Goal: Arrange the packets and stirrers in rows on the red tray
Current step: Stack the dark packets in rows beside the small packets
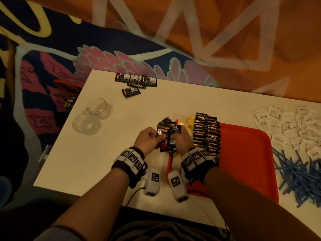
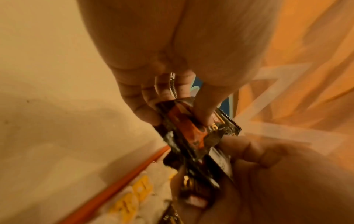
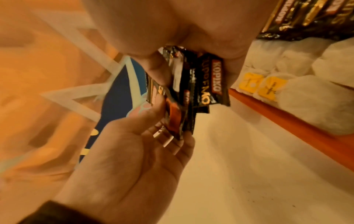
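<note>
Both hands hold a bunch of black coffee packets [image 1: 167,134] above the left edge of the red tray [image 1: 246,153]. My left hand [image 1: 149,140] pinches one packet [image 2: 191,128] between thumb and fingers. My right hand [image 1: 180,141] grips the rest of the bunch [image 3: 203,84]. On the tray lie two rows of black packets [image 1: 207,134], with white and yellow tea packets [image 1: 186,123] to their left. More black packets [image 1: 135,82] lie at the table's far edge. White sachets [image 1: 291,126] and blue stirrers [image 1: 298,174] lie right of the tray.
Two clear glass mugs [image 1: 92,117] stand on the white table [image 1: 86,162] to the left. The tray's right half is bare red. A patterned rug and orange floor surround the table.
</note>
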### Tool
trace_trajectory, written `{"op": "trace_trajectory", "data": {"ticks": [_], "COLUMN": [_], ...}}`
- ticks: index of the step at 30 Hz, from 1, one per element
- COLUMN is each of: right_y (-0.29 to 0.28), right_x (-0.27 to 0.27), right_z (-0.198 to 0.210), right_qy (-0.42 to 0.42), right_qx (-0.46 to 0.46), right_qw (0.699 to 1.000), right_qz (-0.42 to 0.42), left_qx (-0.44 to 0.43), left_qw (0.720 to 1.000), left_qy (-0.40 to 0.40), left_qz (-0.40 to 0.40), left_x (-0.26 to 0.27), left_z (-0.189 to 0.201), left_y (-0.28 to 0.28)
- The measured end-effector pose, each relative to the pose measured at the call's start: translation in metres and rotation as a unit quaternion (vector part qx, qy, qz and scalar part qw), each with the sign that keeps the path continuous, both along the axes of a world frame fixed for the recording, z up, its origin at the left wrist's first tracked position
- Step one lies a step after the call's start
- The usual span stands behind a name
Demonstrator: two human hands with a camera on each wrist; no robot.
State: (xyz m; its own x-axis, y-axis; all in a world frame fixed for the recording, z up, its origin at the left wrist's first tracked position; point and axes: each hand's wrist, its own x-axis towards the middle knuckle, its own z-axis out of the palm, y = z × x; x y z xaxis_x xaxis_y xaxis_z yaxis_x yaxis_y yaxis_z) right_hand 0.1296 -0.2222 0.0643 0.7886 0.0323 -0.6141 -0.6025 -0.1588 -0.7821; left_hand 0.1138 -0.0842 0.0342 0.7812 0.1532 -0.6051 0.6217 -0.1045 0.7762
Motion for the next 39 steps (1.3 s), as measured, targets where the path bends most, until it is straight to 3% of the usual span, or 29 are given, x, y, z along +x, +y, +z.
{"op": "trace_trajectory", "data": {"ticks": [5,8,11,14,16,20,24,26,29,32,34,37,39], "right_y": [-0.029,-0.056,-0.071,-0.074,-0.078,-0.097,-0.12,-0.131,-0.147,-0.157,-0.163,-0.164,-0.16], "right_x": [-0.007,-0.01,-0.011,-0.019,-0.023,-0.031,-0.033,-0.033,-0.04,-0.051,-0.058,-0.065,-0.066], "right_z": [0.036,0.052,0.064,0.077,0.084,0.11,0.117,0.117,0.123,0.143,0.16,0.173,0.173], "right_qy": [0.0,-0.058,-0.078,-0.072,-0.098,-0.174,-0.302,-0.31,-0.353,-0.418,-0.45,-0.445,-0.42], "right_qx": [0.055,0.042,0.075,0.135,0.124,0.018,-0.205,-0.265,-0.264,-0.181,-0.178,-0.272,-0.299], "right_qw": [0.997,0.995,0.991,0.984,0.981,0.967,0.889,0.866,0.855,0.846,0.803,0.708,0.69], "right_qz": [0.044,0.073,0.073,0.09,0.115,0.187,0.276,0.291,0.273,0.277,0.348,0.477,0.508], "left_qx": [-0.055,-0.129,-0.306,-0.462,-0.5,-0.504,-0.477,-0.452,-0.438,-0.436,-0.434,-0.431,-0.432], "left_qw": [0.996,0.985,0.94,0.877,0.857,0.855,0.867,0.876,0.879,0.881,0.882,0.888,0.891], "left_qy": [-0.037,-0.059,-0.055,-0.048,-0.07,-0.088,-0.119,-0.11,-0.075,-0.06,-0.066,-0.085,-0.093], "left_qz": [0.065,0.097,0.142,0.12,0.103,0.082,0.089,0.13,0.17,0.177,0.17,0.136,0.108], "left_x": [-0.01,-0.018,-0.032,-0.043,-0.047,-0.056,-0.065,-0.063,-0.066,-0.073,-0.076,-0.082,-0.085], "left_z": [0.027,0.046,0.069,0.097,0.11,0.13,0.159,0.165,0.17,0.171,0.174,0.181,0.183], "left_y": [-0.034,-0.046,-0.061,-0.086,-0.102,-0.122,-0.148,-0.151,-0.154,-0.159,-0.162,-0.17,-0.174]}}
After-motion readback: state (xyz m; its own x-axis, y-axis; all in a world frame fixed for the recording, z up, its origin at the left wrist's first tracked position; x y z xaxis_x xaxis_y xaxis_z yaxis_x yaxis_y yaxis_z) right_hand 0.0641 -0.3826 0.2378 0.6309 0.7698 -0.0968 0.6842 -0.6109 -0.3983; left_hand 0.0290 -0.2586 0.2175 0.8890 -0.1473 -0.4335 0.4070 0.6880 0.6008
